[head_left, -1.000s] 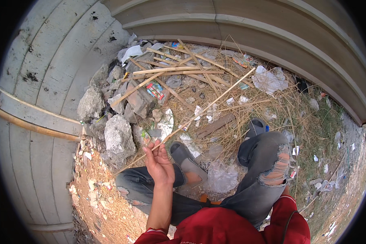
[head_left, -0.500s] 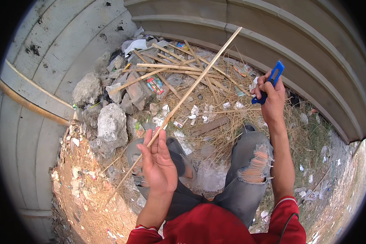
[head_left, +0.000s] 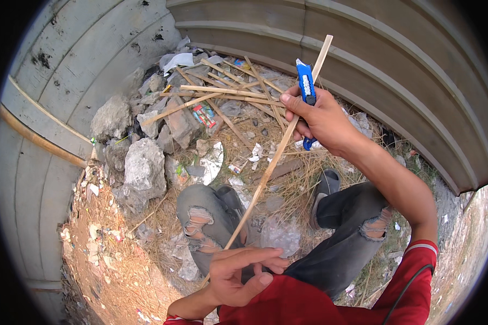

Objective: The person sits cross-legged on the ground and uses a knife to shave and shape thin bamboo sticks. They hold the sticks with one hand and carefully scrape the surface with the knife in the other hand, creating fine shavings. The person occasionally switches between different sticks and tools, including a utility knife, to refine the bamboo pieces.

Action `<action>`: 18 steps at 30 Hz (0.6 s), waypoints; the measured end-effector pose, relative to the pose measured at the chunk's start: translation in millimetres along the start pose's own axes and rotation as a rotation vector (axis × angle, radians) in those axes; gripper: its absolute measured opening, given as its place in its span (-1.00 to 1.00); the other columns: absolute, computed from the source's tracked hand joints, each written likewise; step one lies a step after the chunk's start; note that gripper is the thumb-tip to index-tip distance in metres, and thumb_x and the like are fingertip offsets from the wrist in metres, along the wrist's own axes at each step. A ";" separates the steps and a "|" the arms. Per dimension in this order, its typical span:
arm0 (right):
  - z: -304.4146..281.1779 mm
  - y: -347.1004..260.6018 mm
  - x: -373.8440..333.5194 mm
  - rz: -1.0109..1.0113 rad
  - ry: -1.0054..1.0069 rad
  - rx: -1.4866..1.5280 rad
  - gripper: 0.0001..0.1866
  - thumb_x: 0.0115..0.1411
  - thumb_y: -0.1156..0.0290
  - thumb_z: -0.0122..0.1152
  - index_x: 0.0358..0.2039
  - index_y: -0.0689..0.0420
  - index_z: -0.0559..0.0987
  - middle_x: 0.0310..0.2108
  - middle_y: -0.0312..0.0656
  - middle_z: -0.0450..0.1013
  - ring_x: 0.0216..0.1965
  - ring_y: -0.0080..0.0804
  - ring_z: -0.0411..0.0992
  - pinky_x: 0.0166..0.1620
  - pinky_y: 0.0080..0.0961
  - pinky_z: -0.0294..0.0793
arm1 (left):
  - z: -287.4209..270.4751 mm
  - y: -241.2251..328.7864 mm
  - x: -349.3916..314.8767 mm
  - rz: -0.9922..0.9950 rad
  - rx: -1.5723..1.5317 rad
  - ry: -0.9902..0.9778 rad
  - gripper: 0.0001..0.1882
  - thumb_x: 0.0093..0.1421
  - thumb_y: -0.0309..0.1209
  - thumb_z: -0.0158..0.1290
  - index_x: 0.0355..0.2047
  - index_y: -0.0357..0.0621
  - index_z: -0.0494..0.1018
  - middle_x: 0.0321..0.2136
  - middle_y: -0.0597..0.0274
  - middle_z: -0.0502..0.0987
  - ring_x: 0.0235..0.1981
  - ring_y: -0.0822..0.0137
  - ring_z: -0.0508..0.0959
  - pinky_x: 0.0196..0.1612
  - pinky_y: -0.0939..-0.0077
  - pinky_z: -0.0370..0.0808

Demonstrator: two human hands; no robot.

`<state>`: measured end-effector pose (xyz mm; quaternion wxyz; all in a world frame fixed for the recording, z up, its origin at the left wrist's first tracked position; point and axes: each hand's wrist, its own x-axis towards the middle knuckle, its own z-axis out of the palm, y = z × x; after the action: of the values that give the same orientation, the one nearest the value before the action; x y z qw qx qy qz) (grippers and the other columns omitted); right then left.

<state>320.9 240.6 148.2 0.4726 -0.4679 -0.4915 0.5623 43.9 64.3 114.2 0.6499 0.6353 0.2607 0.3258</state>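
Note:
A long thin bamboo strip point(head_left: 274, 161) runs diagonally from the upper right down to my left hand. My right hand point(head_left: 322, 116) is closed round a blue utility knife point(head_left: 306, 84), which points up and away. The strip passes behind the knife and under the fingers of that hand, which seem to steady it too. Near my lap, my left hand point(head_left: 241, 275) has its fingers stretched and its thumb apart. The strip's lower end goes behind this hand by the wrist; whether they touch is hard to tell.
Several more strips point(head_left: 228, 91) lie in a heap by the corrugated metal wall point(head_left: 385, 59). Grey rocks point(head_left: 145, 168) are at left, beside a pale panel wall point(head_left: 92, 49). Dry straw, paper scraps and a clear plastic bag point(head_left: 280, 235) litter the ground between my feet.
My right hand has come leftward with the knife onto the strip's upper part. My left hand has dropped toward my lap and turned. The strip has shifted right, and my knees have spread.

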 end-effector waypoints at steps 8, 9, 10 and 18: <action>-2.0 14.7 16.6 0.059 -0.016 0.270 -0.74 0.34 0.30 0.24 -0.11 0.18 0.45 -0.41 -0.24 0.47 -0.67 -0.67 0.27 -0.49 -0.55 0.49 | -47.3 -3.1 124.1 -0.061 0.489 0.180 -0.42 0.37 -0.28 0.07 0.30 -0.33 0.26 -0.39 0.26 0.55 -0.41 0.55 0.52 -0.43 0.68 0.38; -4.5 14.7 16.2 0.052 0.035 0.231 -0.70 0.36 0.22 0.21 -0.10 0.19 0.46 -0.40 -0.22 0.47 -0.67 -0.66 0.27 -0.51 -0.58 0.44 | -49.1 -13.1 131.9 -0.088 0.388 0.133 -0.45 0.39 -0.32 0.04 0.30 -0.33 0.25 -0.41 0.31 0.52 -0.46 0.59 0.47 -0.45 0.69 0.36; -5.5 13.2 15.6 0.031 0.069 0.135 -0.67 0.38 0.15 0.16 -0.10 0.18 0.47 -0.41 -0.24 0.47 -0.68 -0.67 0.26 -0.53 -0.61 0.39 | -51.8 -24.2 137.6 -0.116 0.291 0.092 -0.47 0.41 -0.35 0.01 0.31 -0.33 0.25 -0.44 0.36 0.48 -0.51 0.63 0.42 -0.47 0.70 0.33; -35.7 45.5 1.6 -0.128 -0.120 -0.613 -0.42 0.41 -0.10 -0.01 -0.38 0.24 0.59 -0.60 -0.07 0.42 -0.57 -0.24 0.35 -0.38 -0.26 0.36 | -70.2 -57.9 154.9 -0.103 -0.086 0.242 -0.56 0.49 -0.35 -0.13 0.30 -0.27 0.29 -0.55 0.50 0.28 -0.61 0.67 0.22 -0.55 0.72 0.16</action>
<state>352.9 243.0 100.1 0.3143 -0.5226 -0.6934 0.3839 97.3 228.4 64.2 0.6561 0.5487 0.3553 0.3772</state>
